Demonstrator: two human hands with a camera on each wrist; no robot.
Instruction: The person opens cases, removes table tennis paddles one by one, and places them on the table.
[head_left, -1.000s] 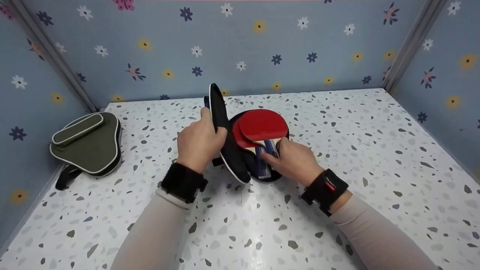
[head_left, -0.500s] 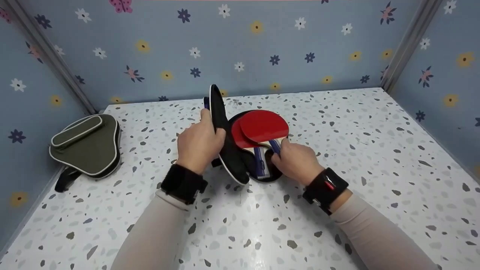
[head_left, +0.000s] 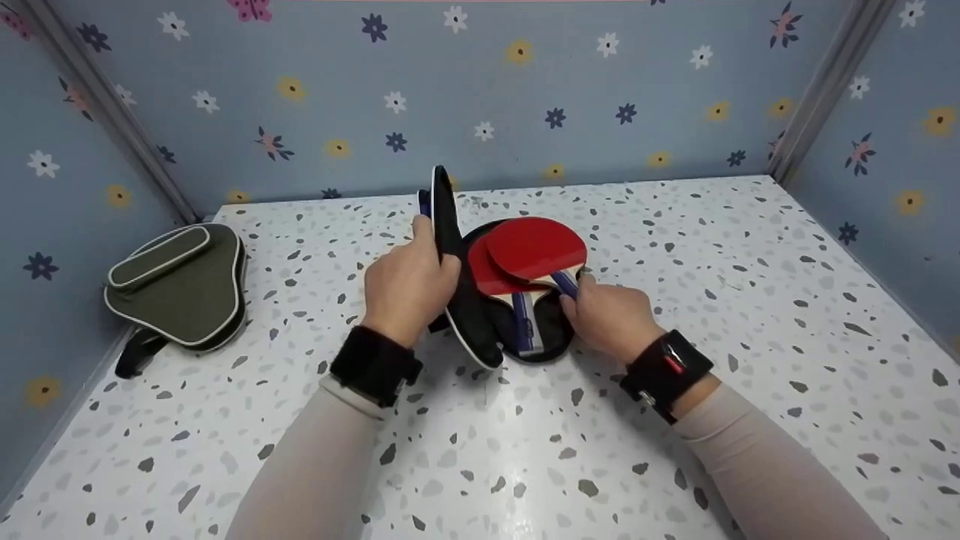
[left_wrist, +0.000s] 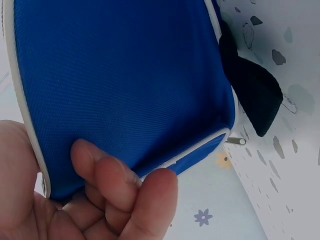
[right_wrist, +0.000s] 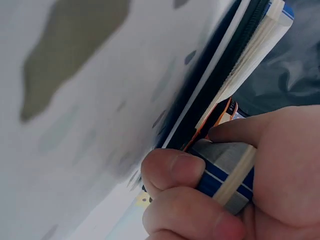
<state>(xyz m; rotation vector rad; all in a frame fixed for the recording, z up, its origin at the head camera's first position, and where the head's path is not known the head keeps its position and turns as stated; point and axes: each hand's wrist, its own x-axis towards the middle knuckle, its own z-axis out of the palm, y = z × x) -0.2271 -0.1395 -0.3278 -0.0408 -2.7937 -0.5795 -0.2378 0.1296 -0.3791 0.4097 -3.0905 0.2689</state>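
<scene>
My left hand grips the raised lid of a paddle case, thumb on its black inner side. In the left wrist view the lid's blue outside has white piping, with fingers curled at its edge. Two red table tennis paddles lie overlapped over the case's black inside. With curled fingers my right hand holds the handle of the upper paddle. That blue and grey handle shows between thumb and fingers in the right wrist view. The lower paddle points its handle toward me.
An olive green paddle case with white piping and a black strap lies at the left of the speckled white table. Flowered blue panels enclose the back and both sides.
The right hand's grip has closed round the upper paddle's handle. That paddle has turned and shifted right, apart from the lower handle. The left hand keeps holding the lid up.
</scene>
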